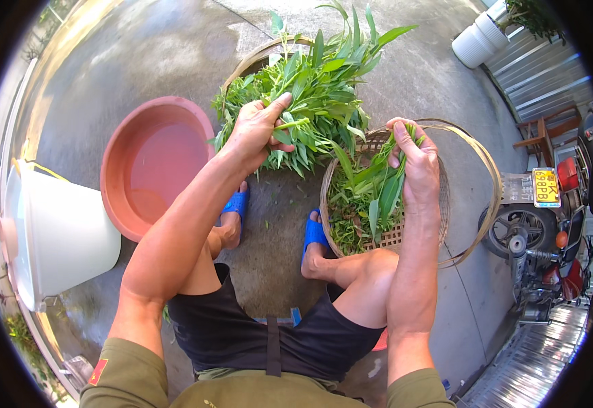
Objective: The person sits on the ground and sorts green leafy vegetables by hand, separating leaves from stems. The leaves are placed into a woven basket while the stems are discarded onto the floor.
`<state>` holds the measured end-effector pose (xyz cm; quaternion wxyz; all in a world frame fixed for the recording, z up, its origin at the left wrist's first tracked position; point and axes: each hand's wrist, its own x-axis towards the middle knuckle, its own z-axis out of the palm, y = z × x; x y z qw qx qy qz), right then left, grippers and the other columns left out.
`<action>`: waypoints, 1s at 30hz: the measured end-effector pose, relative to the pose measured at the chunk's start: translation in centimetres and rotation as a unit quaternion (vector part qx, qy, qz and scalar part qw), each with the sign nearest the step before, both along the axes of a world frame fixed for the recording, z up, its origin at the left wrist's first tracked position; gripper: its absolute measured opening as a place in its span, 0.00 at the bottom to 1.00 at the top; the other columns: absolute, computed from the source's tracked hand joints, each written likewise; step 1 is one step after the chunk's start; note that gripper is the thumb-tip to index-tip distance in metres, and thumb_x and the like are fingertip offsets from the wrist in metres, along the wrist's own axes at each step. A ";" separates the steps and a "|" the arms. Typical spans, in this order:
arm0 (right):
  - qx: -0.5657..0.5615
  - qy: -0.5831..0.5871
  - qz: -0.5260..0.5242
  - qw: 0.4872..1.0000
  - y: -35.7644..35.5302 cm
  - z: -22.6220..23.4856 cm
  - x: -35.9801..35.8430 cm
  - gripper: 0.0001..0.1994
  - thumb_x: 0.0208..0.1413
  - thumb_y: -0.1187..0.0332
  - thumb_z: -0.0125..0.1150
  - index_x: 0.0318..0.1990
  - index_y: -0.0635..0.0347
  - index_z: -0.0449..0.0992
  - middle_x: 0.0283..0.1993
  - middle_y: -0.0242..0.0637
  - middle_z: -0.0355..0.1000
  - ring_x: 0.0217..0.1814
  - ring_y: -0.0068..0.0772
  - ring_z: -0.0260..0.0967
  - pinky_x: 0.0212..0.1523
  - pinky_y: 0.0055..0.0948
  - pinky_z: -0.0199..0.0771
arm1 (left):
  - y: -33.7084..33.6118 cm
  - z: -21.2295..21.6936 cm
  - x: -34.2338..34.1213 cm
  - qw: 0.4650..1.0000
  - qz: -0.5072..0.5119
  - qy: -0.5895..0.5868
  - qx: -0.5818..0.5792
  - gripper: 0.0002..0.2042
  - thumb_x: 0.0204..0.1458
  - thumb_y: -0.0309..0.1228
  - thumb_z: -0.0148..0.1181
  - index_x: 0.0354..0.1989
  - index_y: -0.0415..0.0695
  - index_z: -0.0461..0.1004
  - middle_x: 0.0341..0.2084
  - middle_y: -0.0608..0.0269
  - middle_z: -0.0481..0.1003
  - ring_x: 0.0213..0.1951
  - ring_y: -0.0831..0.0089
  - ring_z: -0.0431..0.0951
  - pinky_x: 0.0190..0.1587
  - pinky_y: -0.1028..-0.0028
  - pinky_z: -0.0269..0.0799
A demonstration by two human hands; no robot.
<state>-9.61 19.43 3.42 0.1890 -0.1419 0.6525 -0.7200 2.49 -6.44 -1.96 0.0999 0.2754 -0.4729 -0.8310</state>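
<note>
My left hand (259,129) is closed around the stems of a big bunch of long-leaved leafy greens (330,81). A cut stem end sticks out by its fingers. The bunch lies over a round basket (239,70) heaped with more greens, and most of that basket is hidden. My right hand (419,160), to the right, pinches a small bundle of leafy stalks (389,187), with its leaves hanging down. Below it stands an open-weave bamboo basket (393,239) with loose greens (347,221) inside.
On the left, a reddish plastic basin (111,170) holds water beside a white bucket (72,228). A bamboo hoop (493,183) rises at the right basket. Farther right are a motorcycle (524,228), a wooden stool (545,136) and a white planter (478,42). Blue sandals (314,234) are on my feet.
</note>
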 end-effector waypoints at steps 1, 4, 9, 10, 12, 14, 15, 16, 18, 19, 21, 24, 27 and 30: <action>-0.015 0.008 0.004 1.000 0.2 -0.4 -0.3 0.08 0.70 0.65 0.63 0.41 0.58 0.83 0.33 0.23 0.75 0.28 0.14 0.64 0.28 0.18 0.62 | 0.1 0.2 -0.2 1.000 -0.005 -0.004 0.007 0.16 0.65 0.42 0.67 0.36 0.43 0.69 0.20 0.70 0.70 0.13 0.80 0.69 0.19 0.67 0.84; -0.016 0.005 0.014 1.000 0.4 -1.1 -0.8 0.13 0.74 0.63 0.57 0.37 0.58 0.80 0.35 0.27 0.75 0.31 0.19 0.69 0.33 0.21 0.71 | 0.8 0.9 -0.3 1.000 -0.002 -0.020 0.001 0.17 0.64 0.43 0.68 0.36 0.44 0.68 0.21 0.70 0.70 0.13 0.80 0.68 0.18 0.68 0.83; 0.051 0.070 -0.025 0.996 -0.8 -1.1 -0.1 0.10 0.67 0.63 0.68 0.38 0.61 0.80 0.28 0.24 0.73 0.28 0.13 0.66 0.30 0.21 0.72 | 0.0 0.5 0.2 0.997 -0.042 0.030 0.052 0.15 0.64 0.43 0.68 0.35 0.46 0.74 0.19 0.72 0.73 0.13 0.83 0.67 0.18 0.72 0.80; 0.074 0.115 -0.046 0.990 -0.9 -1.1 -0.1 0.08 0.65 0.66 0.69 0.41 0.62 0.82 0.28 0.24 0.74 0.28 0.12 0.66 0.30 0.21 0.70 | 0.1 0.6 0.3 0.996 -0.051 0.044 0.058 0.14 0.65 0.43 0.66 0.34 0.46 0.76 0.18 0.73 0.74 0.12 0.84 0.67 0.18 0.74 0.80; 0.116 0.190 -0.079 0.972 -1.0 -1.5 -0.5 0.07 0.62 0.70 0.70 0.44 0.63 0.84 0.29 0.24 0.75 0.29 0.12 0.65 0.29 0.20 0.67 | -0.1 0.5 0.3 0.994 -0.074 0.056 0.065 0.13 0.65 0.42 0.66 0.35 0.45 0.77 0.18 0.73 0.74 0.12 0.85 0.67 0.18 0.74 0.80; 0.154 0.252 -0.104 0.950 -1.0 -2.3 -1.1 0.09 0.61 0.74 0.69 0.48 0.62 0.86 0.30 0.25 0.77 0.29 0.11 0.65 0.30 0.21 0.66 | 0.6 1.5 0.3 0.992 -0.091 0.055 0.067 0.12 0.69 0.40 0.62 0.34 0.48 0.74 0.16 0.75 0.68 0.13 0.83 0.63 0.17 0.79 0.62; 0.161 0.247 -0.102 0.950 -0.8 -2.5 -1.3 0.09 0.61 0.74 0.69 0.48 0.62 0.86 0.30 0.24 0.77 0.29 0.12 0.65 0.30 0.22 0.67 | 0.8 1.6 0.2 0.990 -0.103 0.059 0.072 0.11 0.69 0.39 0.62 0.35 0.48 0.73 0.17 0.76 0.67 0.13 0.84 0.63 0.17 0.80 0.60; 0.164 0.240 -0.098 0.952 -1.2 -2.2 -1.1 0.10 0.60 0.74 0.69 0.48 0.61 0.86 0.29 0.24 0.77 0.30 0.12 0.66 0.31 0.22 0.67 | 0.6 1.6 0.4 0.989 -0.112 0.061 0.074 0.11 0.69 0.39 0.62 0.35 0.49 0.73 0.17 0.76 0.67 0.14 0.85 0.62 0.18 0.80 0.59; 0.180 0.255 -0.082 0.946 -1.7 -1.8 -0.7 0.09 0.60 0.73 0.68 0.46 0.62 0.86 0.30 0.29 0.80 0.30 0.16 0.69 0.32 0.27 0.70 | -0.2 1.1 0.8 0.984 -0.140 0.065 0.084 0.09 0.69 0.37 0.62 0.37 0.51 0.72 0.19 0.78 0.65 0.17 0.88 0.60 0.19 0.82 0.54; 0.185 0.310 -0.070 0.930 -1.6 -2.2 -0.9 0.08 0.59 0.73 0.68 0.45 0.62 0.86 0.30 0.31 0.80 0.30 0.17 0.70 0.32 0.28 0.71 | -0.1 1.1 0.7 0.984 -0.141 0.067 0.089 0.09 0.69 0.37 0.62 0.37 0.51 0.72 0.19 0.78 0.65 0.17 0.88 0.60 0.19 0.82 0.54; 0.193 0.418 -0.042 0.887 -1.4 -3.3 -1.6 0.08 0.59 0.72 0.68 0.44 0.63 0.86 0.31 0.35 0.82 0.29 0.20 0.72 0.32 0.30 0.72 | 0.1 1.1 0.4 0.982 -0.140 0.071 0.100 0.09 0.69 0.37 0.62 0.36 0.51 0.72 0.19 0.78 0.65 0.17 0.88 0.60 0.19 0.82 0.54; 0.219 0.343 0.029 0.913 -1.0 -3.7 -1.2 0.08 0.57 0.69 0.68 0.40 0.64 0.85 0.30 0.38 0.81 0.30 0.22 0.72 0.33 0.30 0.73 | 0.3 2.0 0.5 0.985 -0.109 0.054 0.126 0.08 0.69 0.36 0.62 0.37 0.52 0.71 0.19 0.77 0.65 0.16 0.88 0.59 0.16 0.83 0.52; 0.220 0.236 0.129 0.938 -0.6 -3.7 -1.3 0.09 0.56 0.68 0.68 0.39 0.65 0.84 0.29 0.30 0.79 0.29 0.19 0.69 0.31 0.27 0.70 | -0.7 1.2 0.6 0.981 -0.103 0.060 0.154 0.08 0.69 0.37 0.62 0.39 0.50 0.73 0.20 0.75 0.69 0.15 0.87 0.60 0.16 0.84 0.55; 0.241 0.093 0.209 0.943 -0.6 -1.6 -0.5 0.08 0.57 0.68 0.68 0.39 0.62 0.84 0.30 0.25 0.76 0.27 0.15 0.65 0.28 0.24 0.64 | -1.5 0.6 0.9 0.990 -0.073 0.037 0.117 0.11 0.68 0.40 0.63 0.43 0.45 0.76 0.24 0.72 0.75 0.14 0.86 0.64 0.19 0.80 0.69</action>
